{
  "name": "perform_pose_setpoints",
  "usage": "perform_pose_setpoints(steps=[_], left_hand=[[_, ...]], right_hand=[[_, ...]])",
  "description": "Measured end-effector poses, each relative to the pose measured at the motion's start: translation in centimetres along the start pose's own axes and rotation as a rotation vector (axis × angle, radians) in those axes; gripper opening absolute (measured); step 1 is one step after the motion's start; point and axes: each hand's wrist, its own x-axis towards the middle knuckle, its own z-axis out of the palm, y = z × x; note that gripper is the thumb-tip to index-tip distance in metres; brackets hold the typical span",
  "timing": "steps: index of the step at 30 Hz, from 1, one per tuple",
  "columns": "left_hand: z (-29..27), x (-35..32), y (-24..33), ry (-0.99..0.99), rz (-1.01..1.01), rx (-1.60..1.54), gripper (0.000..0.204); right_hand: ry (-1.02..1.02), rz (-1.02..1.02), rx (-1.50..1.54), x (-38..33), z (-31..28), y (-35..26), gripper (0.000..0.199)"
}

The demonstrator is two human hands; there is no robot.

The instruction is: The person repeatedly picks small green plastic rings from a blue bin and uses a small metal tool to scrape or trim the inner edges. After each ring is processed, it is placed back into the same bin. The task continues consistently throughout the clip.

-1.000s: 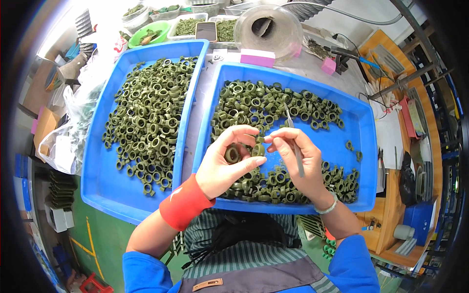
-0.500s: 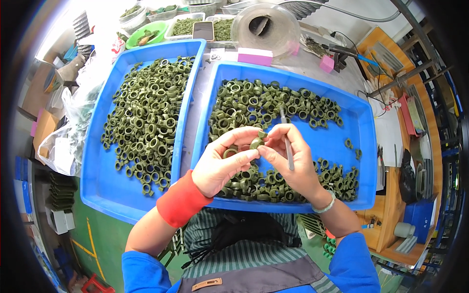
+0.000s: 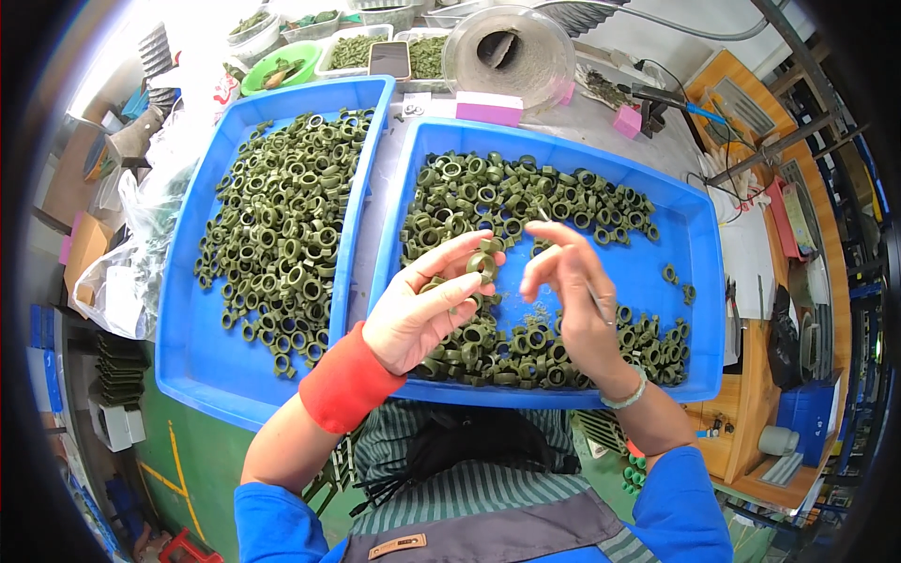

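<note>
Left hand [image 3: 422,305], red knitted wristband [image 3: 349,377] on the wrist, pinches one small olive-green plastic ring [image 3: 484,266] between thumb and fingertips, ring tilted, raised over the right-side blue plastic tray [image 3: 699,253]. A second green ring seems to sit against the left palm, partly hidden. Right hand [image 3: 577,300] is just beside the ring, not touching it; its fingers curl loosely around a thin metal pick-like tool [image 3: 568,253] that runs up between the fingers, tip pointing away from the person. Pale bead bracelet [image 3: 627,394] on the right wrist. Right tray holds a loose heap of the same green rings [image 3: 507,192] along the far side and near edge, a bare blue patch in the middle right with a few strays. Second blue plastic tray [image 3: 202,375] lies just left, touching or nearly touching, filled with more green rings [image 3: 282,235]. Beyond the trays: round clear plastic lidded container [image 3: 507,52], pink block [image 3: 488,108], green bowl [image 3: 282,70]. Clear plastic bags [image 3: 141,253] at far left.
</note>
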Motion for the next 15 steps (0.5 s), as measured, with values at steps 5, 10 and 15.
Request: perform_pose_setpoints(steps=[5,10,15], left_hand=[[-0.3,0.3,0.2,-0.007,0.012,-0.026,0.051],[0.3,-0.1,-0.3,-0.028,0.102,0.103,0.053],[-0.3,0.1,-1.1,-0.117,0.164,0.158,0.056]], right_hand=[[0.021,-0.009,-0.040,0.3,-0.6,-0.3,0.039],[-0.075,0.135,0.008,0.3,0.3,0.2,0.019],[-0.156,0.280,0.174,0.1,0.5,1.2,0.013]])
